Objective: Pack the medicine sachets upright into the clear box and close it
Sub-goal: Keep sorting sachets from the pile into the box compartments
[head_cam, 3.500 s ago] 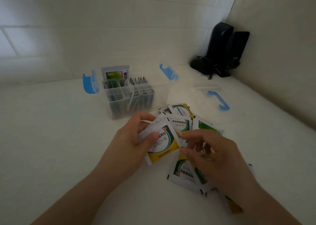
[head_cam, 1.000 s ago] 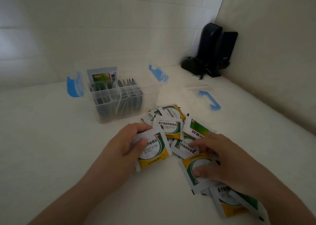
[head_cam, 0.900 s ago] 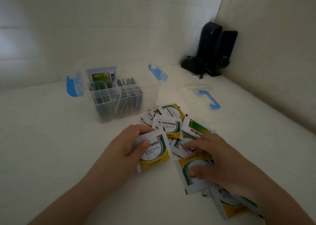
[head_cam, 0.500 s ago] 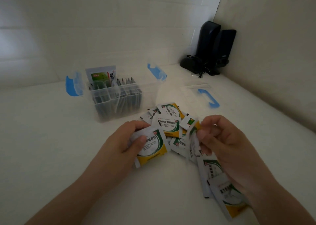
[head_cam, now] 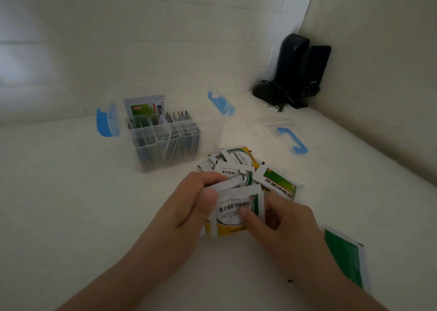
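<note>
My left hand (head_cam: pixel 189 206) and my right hand (head_cam: pixel 281 223) both grip a small stack of white, green and yellow sachets (head_cam: pixel 233 212) just above the table, thumbs on the front one. Behind them lies a loose pile of sachets (head_cam: pixel 236 164), with a green one (head_cam: pixel 279 185) at its right. The clear box (head_cam: pixel 165 140) stands open at the left rear, blue latches (head_cam: pixel 106 119) swung out. Several sachets stand upright inside it, and a taller packet (head_cam: pixel 144 108) sticks up at its back. The clear lid with a blue handle (head_cam: pixel 292 140) lies flat to the right.
A green sachet (head_cam: pixel 345 258) lies by my right forearm near the frame's right side. Black devices with cables (head_cam: pixel 295 72) stand in the far right corner. White walls close off the table at the back and right.
My right hand lifted sachets from the pile and brought them left onto the stack in my left hand. Both hands now hold that stack together.
</note>
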{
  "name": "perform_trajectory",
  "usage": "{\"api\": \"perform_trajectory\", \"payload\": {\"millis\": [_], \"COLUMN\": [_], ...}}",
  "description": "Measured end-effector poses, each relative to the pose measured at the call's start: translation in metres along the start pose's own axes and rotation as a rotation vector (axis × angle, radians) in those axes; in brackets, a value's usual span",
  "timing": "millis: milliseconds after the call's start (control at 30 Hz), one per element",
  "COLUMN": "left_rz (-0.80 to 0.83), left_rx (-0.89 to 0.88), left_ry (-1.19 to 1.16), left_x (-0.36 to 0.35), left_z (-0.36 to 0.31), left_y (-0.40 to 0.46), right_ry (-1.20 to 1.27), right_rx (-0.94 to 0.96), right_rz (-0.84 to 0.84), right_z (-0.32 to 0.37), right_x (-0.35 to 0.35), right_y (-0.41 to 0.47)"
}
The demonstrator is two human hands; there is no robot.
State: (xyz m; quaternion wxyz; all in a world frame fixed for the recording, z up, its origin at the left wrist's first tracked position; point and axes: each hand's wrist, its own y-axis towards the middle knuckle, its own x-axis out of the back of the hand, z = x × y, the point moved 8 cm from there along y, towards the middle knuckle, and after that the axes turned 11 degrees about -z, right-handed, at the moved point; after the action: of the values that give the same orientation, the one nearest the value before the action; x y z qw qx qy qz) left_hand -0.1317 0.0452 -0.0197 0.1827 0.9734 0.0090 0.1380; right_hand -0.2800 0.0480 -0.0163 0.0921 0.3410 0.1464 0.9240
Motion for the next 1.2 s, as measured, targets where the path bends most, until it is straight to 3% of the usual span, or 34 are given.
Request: {"api": "perform_trajectory", "payload": {"millis": [133, 267, 333, 467, 667, 800, 967, 1200], "left_rz": [0.105, 0.186, 0.237, 0.203, 0.197, 0.163, 0.143, 0.135], "left_rx": [-0.196, -0.273, -0.295, -0.162, -0.190, -0.209, -0.117, -0.004], "left_ry": [0.223, 0.322, 0.334, 0.322, 0.404, 0.345, 0.297, 0.415], "left_x": [-0.011, -0.017, -0.020, -0.007, 0.002, 0.011, 0.037, 0.051], "left_z": [-0.007, -0.009, -0.010, 0.009, 0.009, -0.029, -0.058, -0.034], "left_y": [-0.004, -0.008, -0.011, -0.008, 0.000, 0.022, 0.100, 0.195], "right_ry": [-0.064, 0.030, 0.007, -0.091, -0.135, -0.064, -0.069, -0.077], "right_rx": [0.133, 0.084, 0.184, 0.207, 0.103, 0.136, 0.392, 0.255], "right_rz": [0.001, 0.057, 0.091, 0.211, 0.290, 0.189, 0.001, 0.024], "right_z": [0.007, -0.002, 0.000, 0.000, 0.006, 0.028, 0.087, 0.097], "right_x": [-0.009, -0.018, -0.024, -0.028, -0.026, -0.003, 0.021, -0.011], "right_y": [-0.004, -0.003, -0.004, -0.008, -0.007, 0.001, 0.049, 0.151]}}
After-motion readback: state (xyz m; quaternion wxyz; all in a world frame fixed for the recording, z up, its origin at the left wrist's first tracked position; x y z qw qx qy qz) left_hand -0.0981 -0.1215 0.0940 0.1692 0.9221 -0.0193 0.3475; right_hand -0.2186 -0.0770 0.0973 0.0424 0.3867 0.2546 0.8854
